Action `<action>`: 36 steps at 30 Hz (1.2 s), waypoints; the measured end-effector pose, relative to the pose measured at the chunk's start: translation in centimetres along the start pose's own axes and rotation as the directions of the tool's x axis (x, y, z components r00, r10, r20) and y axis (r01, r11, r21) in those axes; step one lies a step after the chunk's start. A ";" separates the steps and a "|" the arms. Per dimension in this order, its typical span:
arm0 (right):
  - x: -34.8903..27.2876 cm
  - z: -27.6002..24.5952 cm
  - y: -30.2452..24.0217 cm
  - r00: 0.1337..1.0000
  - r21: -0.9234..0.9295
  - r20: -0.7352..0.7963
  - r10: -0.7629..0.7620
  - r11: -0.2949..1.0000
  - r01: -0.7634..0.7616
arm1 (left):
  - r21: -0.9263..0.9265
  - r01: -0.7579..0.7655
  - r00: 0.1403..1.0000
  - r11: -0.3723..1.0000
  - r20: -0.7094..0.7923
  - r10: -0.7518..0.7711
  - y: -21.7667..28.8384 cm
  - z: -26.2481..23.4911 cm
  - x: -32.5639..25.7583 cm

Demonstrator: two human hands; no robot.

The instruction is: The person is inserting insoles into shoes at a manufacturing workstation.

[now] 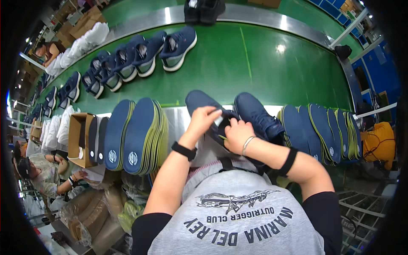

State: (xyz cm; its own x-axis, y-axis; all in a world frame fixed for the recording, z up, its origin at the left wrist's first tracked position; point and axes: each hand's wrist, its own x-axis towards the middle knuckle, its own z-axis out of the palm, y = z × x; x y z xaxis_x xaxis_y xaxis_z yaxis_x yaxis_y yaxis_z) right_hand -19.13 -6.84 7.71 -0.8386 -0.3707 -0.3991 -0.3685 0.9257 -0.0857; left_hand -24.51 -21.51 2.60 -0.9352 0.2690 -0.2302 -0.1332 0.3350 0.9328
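Observation:
A navy sneaker rests on the metal edge before me, toe pointing away. My left hand pinches it at the opening, beside the tongue. At the heel end, my right hand has its fingers curled around an insole, of which only a thin yellow-green edge shows; the rest is hidden by the hand and the shoe. Just to the right lies a second navy sneaker with laces, touched by neither hand.
Stacks of navy insoles with yellow-green edges stand on the left and right. Several navy sneakers line the green conveyor. Farther left are a cardboard box and a seated co-worker. Black shoes sit on the far rail.

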 end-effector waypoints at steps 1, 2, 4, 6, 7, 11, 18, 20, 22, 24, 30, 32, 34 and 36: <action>-1.2 -0.8 0.1 0.999 0.022 0.037 -0.021 1.000 0.020 | -0.029 0.058 0.998 0.998 0.020 -0.057 0.8 -0.1 -0.3; -2.4 -1.7 0.3 0.997 0.038 0.067 -0.042 0.998 0.040 | -0.058 0.106 0.994 0.993 0.037 -0.104 1.2 -0.1 -0.5; -4.6 -2.0 0.6 0.999 0.011 0.039 -0.035 0.999 0.035 | -0.094 0.136 0.989 0.986 0.067 -0.130 0.5 0.0 -0.6; -6.3 -2.2 1.0 0.997 -0.055 0.075 0.022 0.998 -0.018 | -0.084 0.134 0.988 0.987 0.084 -0.126 0.0 0.1 -0.9; -6.6 -2.3 1.4 0.996 -0.059 0.089 0.012 0.998 -0.007 | -0.066 0.148 0.986 0.987 0.085 -0.142 -0.1 0.1 -1.0; -6.6 -2.9 2.1 0.975 -0.042 0.220 0.031 0.999 -0.022 | -0.054 0.160 0.983 0.986 0.099 -0.154 0.0 -0.1 -0.6; -3.2 -2.7 1.4 0.991 -0.059 0.035 -0.126 0.990 0.128 | -0.094 0.068 0.998 0.993 0.017 -0.066 1.0 -0.6 0.4; -1.3 -1.3 0.3 0.987 -0.105 0.031 -0.159 0.981 0.161 | 0.000 -0.039 0.999 0.999 -0.022 0.039 -0.4 -0.5 0.5; 0.7 0.0 -0.5 0.990 -0.061 0.020 -0.140 0.988 0.141 | -0.003 -0.057 0.997 0.998 -0.058 0.057 -0.7 0.2 0.2; 2.3 2.1 -0.8 0.989 -0.081 0.125 -0.082 0.992 0.093 | -0.006 -0.149 0.984 0.989 -0.099 0.147 -2.4 1.0 0.1; 2.8 3.2 0.0 0.940 -0.042 0.331 -0.084 0.994 0.104 | -0.003 -0.083 0.995 0.997 -0.049 0.083 0.1 1.1 -1.1; 3.5 3.1 0.1 0.875 -0.087 0.477 -0.075 0.988 0.131 | -0.002 -0.083 0.995 0.997 -0.055 0.083 -0.1 1.1 -1.1; 4.5 3.2 0.5 0.806 -0.074 0.566 -0.172 0.963 0.258 | -0.018 -0.101 0.994 0.995 -0.046 0.100 -0.2 1.0 -0.9; 4.9 1.0 -0.2 0.748 -0.104 0.638 -0.183 0.942 0.318 | -0.013 -0.079 0.996 0.997 -0.041 0.079 -0.2 0.7 -0.7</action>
State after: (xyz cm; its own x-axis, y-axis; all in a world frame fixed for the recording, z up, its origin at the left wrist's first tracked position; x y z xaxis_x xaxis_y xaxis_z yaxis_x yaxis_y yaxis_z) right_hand -22.76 -8.71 4.89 -0.3043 -0.3985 -0.8652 -0.6557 0.7465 -0.1132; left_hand -23.55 -21.11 2.37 -0.9556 0.2568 -0.1445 -0.0631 0.3008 0.9516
